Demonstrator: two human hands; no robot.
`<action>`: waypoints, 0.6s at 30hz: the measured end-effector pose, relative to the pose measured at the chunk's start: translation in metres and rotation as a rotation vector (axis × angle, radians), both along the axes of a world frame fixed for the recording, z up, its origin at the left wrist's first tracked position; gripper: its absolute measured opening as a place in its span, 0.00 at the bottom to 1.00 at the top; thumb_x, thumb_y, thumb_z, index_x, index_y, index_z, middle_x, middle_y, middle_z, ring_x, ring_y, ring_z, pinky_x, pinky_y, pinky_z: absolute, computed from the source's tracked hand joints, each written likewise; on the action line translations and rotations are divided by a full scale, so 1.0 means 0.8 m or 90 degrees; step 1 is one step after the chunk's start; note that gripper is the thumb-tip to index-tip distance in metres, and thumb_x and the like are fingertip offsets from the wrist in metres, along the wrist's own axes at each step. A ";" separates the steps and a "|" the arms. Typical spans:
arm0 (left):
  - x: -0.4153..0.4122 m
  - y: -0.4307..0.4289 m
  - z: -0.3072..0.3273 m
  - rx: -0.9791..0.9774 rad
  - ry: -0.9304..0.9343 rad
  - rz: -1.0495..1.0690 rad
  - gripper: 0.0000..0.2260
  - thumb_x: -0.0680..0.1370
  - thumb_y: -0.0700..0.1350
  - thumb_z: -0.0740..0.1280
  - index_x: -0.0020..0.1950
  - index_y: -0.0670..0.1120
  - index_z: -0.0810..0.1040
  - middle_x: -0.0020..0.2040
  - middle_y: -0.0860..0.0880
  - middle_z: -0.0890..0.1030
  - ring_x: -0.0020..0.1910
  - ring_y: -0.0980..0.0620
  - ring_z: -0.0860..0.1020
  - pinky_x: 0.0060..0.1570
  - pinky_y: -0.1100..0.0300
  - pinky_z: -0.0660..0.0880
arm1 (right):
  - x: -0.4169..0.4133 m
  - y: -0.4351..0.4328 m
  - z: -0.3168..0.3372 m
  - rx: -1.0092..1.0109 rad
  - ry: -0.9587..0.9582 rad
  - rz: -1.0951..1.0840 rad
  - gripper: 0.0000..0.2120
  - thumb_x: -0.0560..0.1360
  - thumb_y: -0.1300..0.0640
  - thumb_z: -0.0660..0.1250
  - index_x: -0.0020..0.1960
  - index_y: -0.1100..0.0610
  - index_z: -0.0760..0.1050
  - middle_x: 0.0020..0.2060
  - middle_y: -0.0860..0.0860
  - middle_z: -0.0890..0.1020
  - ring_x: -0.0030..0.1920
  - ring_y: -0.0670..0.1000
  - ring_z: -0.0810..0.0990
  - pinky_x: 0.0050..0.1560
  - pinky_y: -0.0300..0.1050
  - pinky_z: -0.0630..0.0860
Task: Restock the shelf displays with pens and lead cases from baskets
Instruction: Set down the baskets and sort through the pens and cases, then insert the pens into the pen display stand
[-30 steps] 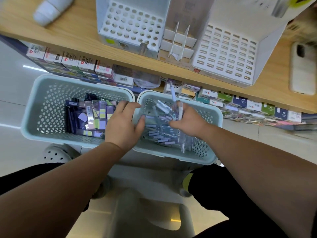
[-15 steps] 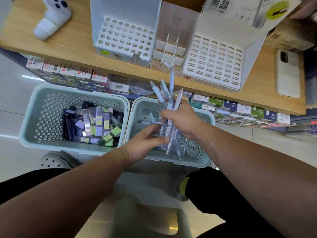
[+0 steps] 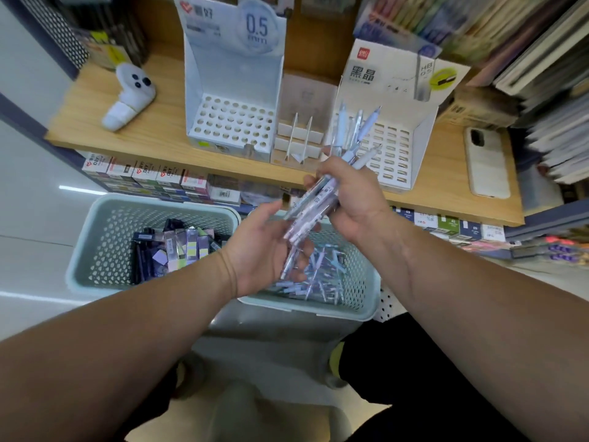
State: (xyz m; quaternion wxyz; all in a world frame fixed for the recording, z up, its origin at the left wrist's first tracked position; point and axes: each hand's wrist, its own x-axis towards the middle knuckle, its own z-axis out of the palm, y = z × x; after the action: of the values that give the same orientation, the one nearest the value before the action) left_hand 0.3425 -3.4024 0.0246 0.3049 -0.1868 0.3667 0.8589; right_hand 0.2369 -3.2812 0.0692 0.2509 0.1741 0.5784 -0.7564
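My right hand (image 3: 353,199) grips a bundle of pale blue pens (image 3: 322,189), tips pointing up toward the shelf. My left hand (image 3: 267,250) is cupped under the bundle's lower ends, fingers spread and touching them. Below lies the right basket (image 3: 366,301) with several more pens. The left basket (image 3: 95,237) holds purple and green lead cases (image 3: 178,247). On the wooden shelf (image 3: 159,135) stand an empty 0.5 mm display with round holes (image 3: 232,122) and a second empty display with slot holes (image 3: 395,154).
A white controller (image 3: 130,97) lies at the shelf's left, a phone (image 3: 486,167) at its right. A small divider box (image 3: 299,138) sits between the displays. Boxed goods line the lower shelf (image 3: 143,177). Books stack at the far right (image 3: 548,90).
My right hand has lifted the pen bundle out of the right basket toward the shelf. My left hand left the basket rim and came under the pens. My view has tilted upward.
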 end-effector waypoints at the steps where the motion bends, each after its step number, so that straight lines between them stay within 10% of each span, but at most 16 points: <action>1: -0.001 -0.001 0.009 -0.039 0.014 -0.012 0.29 0.81 0.64 0.49 0.62 0.43 0.77 0.40 0.43 0.74 0.33 0.47 0.70 0.35 0.54 0.67 | 0.000 0.000 0.010 -0.014 0.002 -0.008 0.11 0.75 0.68 0.67 0.54 0.57 0.77 0.33 0.52 0.81 0.35 0.51 0.84 0.43 0.48 0.74; 7: 0.002 -0.025 0.069 -0.288 0.110 -0.141 0.22 0.83 0.53 0.48 0.62 0.41 0.74 0.39 0.43 0.75 0.30 0.50 0.67 0.31 0.57 0.63 | 0.002 0.009 0.070 -0.069 0.018 -0.037 0.12 0.76 0.67 0.66 0.56 0.55 0.77 0.39 0.53 0.81 0.36 0.54 0.85 0.55 0.59 0.79; 12: 0.017 -0.053 0.123 -0.569 0.186 -0.301 0.11 0.82 0.34 0.57 0.52 0.43 0.78 0.37 0.45 0.79 0.28 0.51 0.73 0.30 0.56 0.69 | 0.009 0.024 0.114 0.025 0.084 0.037 0.15 0.75 0.65 0.67 0.61 0.57 0.78 0.35 0.50 0.79 0.31 0.47 0.82 0.38 0.42 0.74; 18: -0.008 -0.075 0.151 -0.742 0.240 -0.249 0.11 0.81 0.42 0.68 0.62 0.51 0.80 0.35 0.48 0.82 0.23 0.55 0.71 0.23 0.64 0.65 | 0.013 0.015 0.141 0.085 0.130 0.122 0.13 0.74 0.66 0.68 0.56 0.56 0.78 0.33 0.51 0.77 0.30 0.50 0.81 0.31 0.40 0.73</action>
State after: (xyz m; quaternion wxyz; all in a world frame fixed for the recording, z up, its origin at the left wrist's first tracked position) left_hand 0.3360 -3.4625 0.1453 0.2347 -0.0977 0.8478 0.4653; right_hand 0.2475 -3.2694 0.1818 0.2495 0.0567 0.6640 -0.7026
